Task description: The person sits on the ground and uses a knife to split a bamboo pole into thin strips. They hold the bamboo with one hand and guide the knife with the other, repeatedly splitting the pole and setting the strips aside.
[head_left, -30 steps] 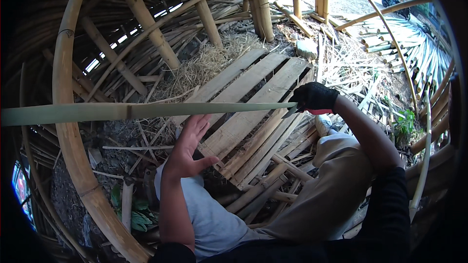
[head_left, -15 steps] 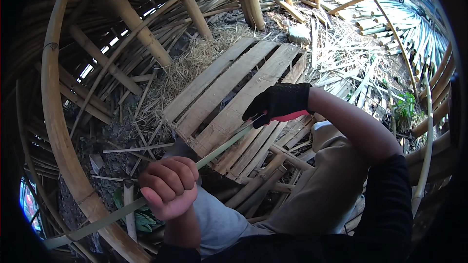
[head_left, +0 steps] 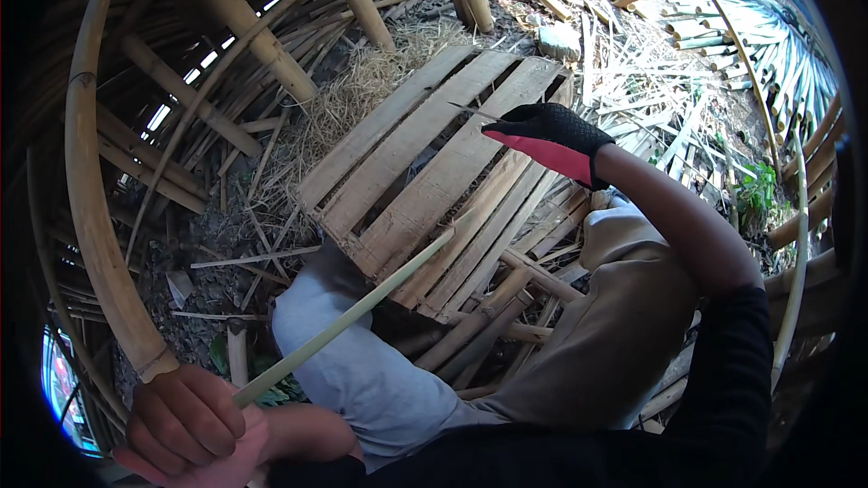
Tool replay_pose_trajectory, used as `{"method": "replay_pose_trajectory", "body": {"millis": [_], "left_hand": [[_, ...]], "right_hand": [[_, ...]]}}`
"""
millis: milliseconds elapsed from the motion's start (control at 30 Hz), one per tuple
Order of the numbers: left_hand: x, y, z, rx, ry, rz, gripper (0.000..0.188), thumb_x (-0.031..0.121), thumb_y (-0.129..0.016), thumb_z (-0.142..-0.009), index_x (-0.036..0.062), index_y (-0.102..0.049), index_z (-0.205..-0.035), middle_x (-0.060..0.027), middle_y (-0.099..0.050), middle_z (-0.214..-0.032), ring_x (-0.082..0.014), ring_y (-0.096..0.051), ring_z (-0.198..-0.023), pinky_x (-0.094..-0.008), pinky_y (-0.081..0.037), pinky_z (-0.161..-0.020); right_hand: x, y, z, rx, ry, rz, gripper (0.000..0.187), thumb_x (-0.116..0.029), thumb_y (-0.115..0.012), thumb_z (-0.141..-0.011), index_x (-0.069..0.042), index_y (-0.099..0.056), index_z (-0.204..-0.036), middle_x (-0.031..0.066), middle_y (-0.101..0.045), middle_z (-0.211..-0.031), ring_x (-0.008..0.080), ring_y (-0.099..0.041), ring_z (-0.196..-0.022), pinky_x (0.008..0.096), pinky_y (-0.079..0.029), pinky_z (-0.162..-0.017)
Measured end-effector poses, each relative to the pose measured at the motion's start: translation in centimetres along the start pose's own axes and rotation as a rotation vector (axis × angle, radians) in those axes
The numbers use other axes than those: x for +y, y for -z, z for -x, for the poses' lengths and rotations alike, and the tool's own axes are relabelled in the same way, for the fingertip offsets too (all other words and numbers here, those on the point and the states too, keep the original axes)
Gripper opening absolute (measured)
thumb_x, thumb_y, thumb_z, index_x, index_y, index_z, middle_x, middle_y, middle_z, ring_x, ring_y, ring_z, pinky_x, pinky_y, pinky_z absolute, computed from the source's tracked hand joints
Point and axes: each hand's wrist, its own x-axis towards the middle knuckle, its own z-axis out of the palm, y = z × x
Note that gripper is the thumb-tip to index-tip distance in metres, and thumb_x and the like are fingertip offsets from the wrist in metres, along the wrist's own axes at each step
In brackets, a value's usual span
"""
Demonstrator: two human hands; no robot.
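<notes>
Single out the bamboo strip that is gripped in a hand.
The long, pale green strip, clenched in the left hand, its free end showing against the slatted wooden platform. The thin strips at left lie on the ground, ungripped.

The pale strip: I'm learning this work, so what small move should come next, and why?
Perhaps the right hand could lower its thin pointed tool toward the pale strip: the left hand grips the strip, and the tool is apart from it.
</notes>
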Motion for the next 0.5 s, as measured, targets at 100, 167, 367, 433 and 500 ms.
{"method": "replay_pose_trajectory", "body": {"millis": [100, 167, 367, 433, 500], "left_hand": [[1.2, 0.8, -0.7, -0.044, -0.029, -0.02, 0.051, 0.026, -0.033, -0.104, 0.021, -0.026, -0.053, 0.0057, -0.029, -0.041, -0.0019, -0.022, -0.032, -0.0188, -0.016, -0.036], [0.9, 1.0, -1.0, -0.049, -0.05, -0.092, 0.051, 0.026, -0.032, -0.104, 0.0207, -0.026, -0.054, 0.0055, -0.027, -0.043, -0.003, -0.021, -0.034, -0.0201, -0.017, -0.039], [-2.3, 2.8, 0.1, 0.066, -0.094, -0.297, 0.054, 0.034, -0.036, -0.105, 0.0189, -0.022, -0.054, 0.0065, -0.019, -0.045, -0.0054, -0.018, -0.035, -0.0228, -0.017, -0.04], [-3.1, 3.7, 0.8, 0.042, -0.041, -0.28, 0.055, 0.034, -0.036, -0.105, 0.019, -0.021, -0.054, 0.0068, -0.018, -0.045, -0.0056, -0.018, -0.036, -0.0231, -0.016, -0.041], [-3.0, 4.1, 1.8, 0.087, -0.048, -0.313, 0.055, 0.033, -0.036, -0.105, 0.0189, -0.022, -0.053, 0.0071, -0.019, -0.045, -0.0055, -0.018, -0.036, -0.0231, -0.016, -0.041]], "right_hand": [[-0.2, -0.3, 0.0, 0.036, -0.001, -0.027, 0.045, -0.044, -0.047, -0.1, -0.018, -0.055, -0.136, 0.016, -0.059, -0.129, 0.0285, -0.058, -0.116, 0.0332, -0.043, -0.102], [-1.1, -0.1, -0.1, 0.056, -0.041, -0.085, 0.049, -0.046, -0.049, -0.099, -0.016, -0.054, -0.137, 0.0159, -0.06, -0.128, 0.0275, -0.058, -0.116, 0.0331, -0.043, -0.102], [-3.7, -2.6, -1.7, 0.096, -0.205, -0.316, 0.069, -0.061, -0.058, -0.087, -0.015, -0.052, -0.138, 0.0137, -0.061, -0.129, 0.0285, -0.059, -0.118, 0.0356, -0.045, -0.101], [-5.0, -3.9, -2.5, 0.046, -0.152, -0.315, 0.076, -0.063, -0.058, -0.085, -0.013, -0.048, -0.141, 0.0132, -0.065, -0.123, 0.0289, -0.061, -0.114, 0.0345, -0.046, -0.099], [-7.5, -3.9, -2.7, -0.021, -0.126, -0.302, 0.08, -0.063, -0.057, -0.086, -0.011, -0.043, -0.144, 0.0144, -0.065, -0.122, 0.0297, -0.063, -0.112, 0.034, -0.047, -0.097]]}}
